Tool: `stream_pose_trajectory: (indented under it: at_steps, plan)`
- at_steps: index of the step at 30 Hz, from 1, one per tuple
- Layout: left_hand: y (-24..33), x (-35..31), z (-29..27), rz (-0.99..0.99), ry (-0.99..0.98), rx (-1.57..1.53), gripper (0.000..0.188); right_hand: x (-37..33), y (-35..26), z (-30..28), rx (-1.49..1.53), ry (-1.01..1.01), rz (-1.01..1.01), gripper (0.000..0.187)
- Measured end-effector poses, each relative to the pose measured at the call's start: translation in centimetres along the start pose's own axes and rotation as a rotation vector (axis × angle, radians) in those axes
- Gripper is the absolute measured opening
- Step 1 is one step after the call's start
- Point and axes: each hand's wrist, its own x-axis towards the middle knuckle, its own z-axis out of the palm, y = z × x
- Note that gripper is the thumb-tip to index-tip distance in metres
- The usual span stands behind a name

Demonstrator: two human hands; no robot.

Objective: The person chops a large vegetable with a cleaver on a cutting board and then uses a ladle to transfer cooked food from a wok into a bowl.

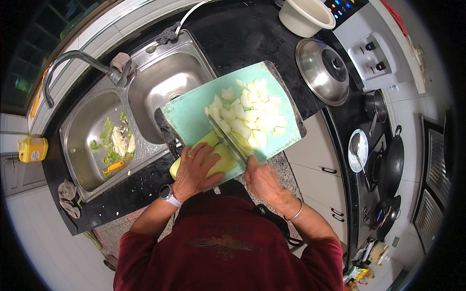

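My left hand [196, 167] presses down on a peeled pale green gourd [225, 162], its fingers spread over and curled against it. The gourd lies on the near left part of a mint green cutting board [182, 116]. My right hand [263, 179] is wrapped round the handle of a kitchen knife [227, 137]. Its blade stands at the cut end of the gourd, just right of my left fingers. Whether the edge touches the board is hidden. Right of the blade and beyond it, a heap of cut gourd pieces [252, 109] covers much of the board.
The board overlaps a steel double sink [137, 119]. Peelings [109, 140] and an orange-handled peeler [113, 168] lie in its left basin, under a tap [77, 54]. A pot lid [323, 72] and a cream basin [306, 20] sit at back right; a wok [392, 167] is farther right.
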Motion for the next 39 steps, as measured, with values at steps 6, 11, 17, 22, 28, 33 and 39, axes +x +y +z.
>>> stream_pose_trajectory:
  at_steps: [6,11,17,22,28,33,39]
  plan:
    - [0.1,0.4,0.2,-0.026,0.024,0.038,0.049,-1.4,-2.1,-1.8,-0.215,-0.037,-0.079,0.011]
    - [-0.1,0.0,0.4,-0.037,-0.036,0.072,0.049,-2.6,-3.9,-2.4,-0.379,-0.031,-0.127,0.008]
    - [-0.4,0.1,0.7,-0.002,0.013,0.08,0.044,-2.4,-4.7,-1.0,-0.46,-0.023,-0.085,0.005]
    - [-0.5,0.6,1.1,0.047,0.077,0.093,0.039,-0.4,-2.8,1.6,-0.498,-0.02,-0.071,0.004]
    - [-1.1,-0.2,1.1,0.013,0.017,0.072,0.036,-2.3,-6.5,-1.1,-0.459,-0.067,-0.063,0.003]
    - [-0.6,0.6,0.7,0.034,0.042,0.035,0.036,0.5,-3.1,2.4,-0.487,0.016,-0.08,0.002]
    - [-1.1,0.2,0.9,0.001,0.02,0.059,0.035,-2.5,-6.2,-0.6,-0.409,-0.033,-0.088,0.004]
